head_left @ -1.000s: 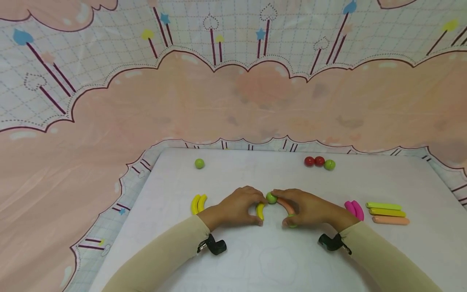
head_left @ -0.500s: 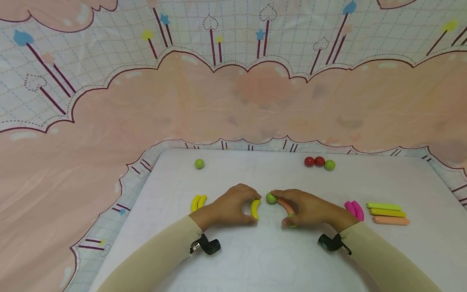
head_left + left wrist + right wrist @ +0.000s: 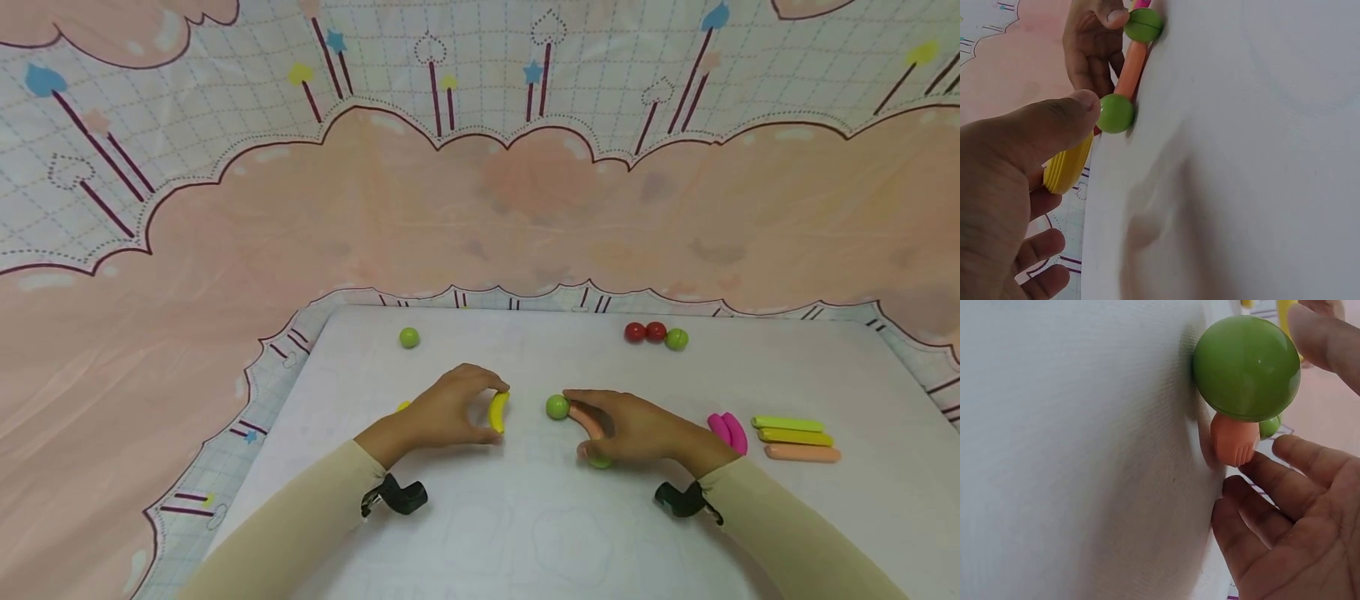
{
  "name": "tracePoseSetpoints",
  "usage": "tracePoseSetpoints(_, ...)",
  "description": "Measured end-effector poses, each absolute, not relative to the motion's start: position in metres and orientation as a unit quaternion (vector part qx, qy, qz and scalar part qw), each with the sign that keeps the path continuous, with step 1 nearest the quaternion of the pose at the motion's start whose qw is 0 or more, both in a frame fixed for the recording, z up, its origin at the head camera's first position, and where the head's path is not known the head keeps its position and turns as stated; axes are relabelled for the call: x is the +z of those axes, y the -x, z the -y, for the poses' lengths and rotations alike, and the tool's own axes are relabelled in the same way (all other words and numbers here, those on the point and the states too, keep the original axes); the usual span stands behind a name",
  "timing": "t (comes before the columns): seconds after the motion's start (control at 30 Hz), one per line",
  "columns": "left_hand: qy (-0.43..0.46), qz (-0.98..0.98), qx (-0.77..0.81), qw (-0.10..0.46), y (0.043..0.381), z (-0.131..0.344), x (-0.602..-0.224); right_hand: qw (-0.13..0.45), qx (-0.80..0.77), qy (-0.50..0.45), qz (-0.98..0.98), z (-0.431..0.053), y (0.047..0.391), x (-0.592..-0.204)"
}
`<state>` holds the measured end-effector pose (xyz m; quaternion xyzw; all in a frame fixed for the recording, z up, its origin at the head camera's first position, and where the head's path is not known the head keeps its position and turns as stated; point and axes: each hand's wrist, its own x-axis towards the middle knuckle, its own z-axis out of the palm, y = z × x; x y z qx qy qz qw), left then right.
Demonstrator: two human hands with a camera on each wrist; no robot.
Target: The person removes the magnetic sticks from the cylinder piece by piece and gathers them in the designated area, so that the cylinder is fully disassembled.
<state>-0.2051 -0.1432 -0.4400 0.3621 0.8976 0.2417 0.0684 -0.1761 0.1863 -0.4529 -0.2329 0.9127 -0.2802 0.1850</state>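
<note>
In the head view my left hand (image 3: 442,408) pinches a curved yellow stick (image 3: 498,412) by its two ends, between thumb and fingers. Ridges run along the stick (image 3: 1069,165) in the left wrist view. To its right, apart from it, lies a curved orange stick (image 3: 585,419) with a green ball (image 3: 557,407) at its far end and another green ball (image 3: 600,460) at its near end. My right hand (image 3: 633,425) holds this piece, thumb at the near ball (image 3: 1247,369) and index finger by the far one. The right palm hides part of the orange stick.
A lone green ball (image 3: 408,337) sits back left on the white board (image 3: 480,525). Back right are two red balls (image 3: 645,332) and a green ball (image 3: 677,339). Pink curved sticks (image 3: 727,432) and straight sticks (image 3: 795,436) lie right. A yellow piece (image 3: 403,406) shows behind the left hand.
My left hand has drawn the yellow stick leftward, away from the far green ball, and now covers most of the yellow pieces at left. The right hand has stayed nearly still.
</note>
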Motion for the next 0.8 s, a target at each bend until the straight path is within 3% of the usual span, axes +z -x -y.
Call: tracePoseSetpoints(0.8,-0.268,-0.920,0.278,0.066,0.194,0.202,-0.436,0.157,-0.325,0.291,-0.886,-0.198,0.181,-0.462)
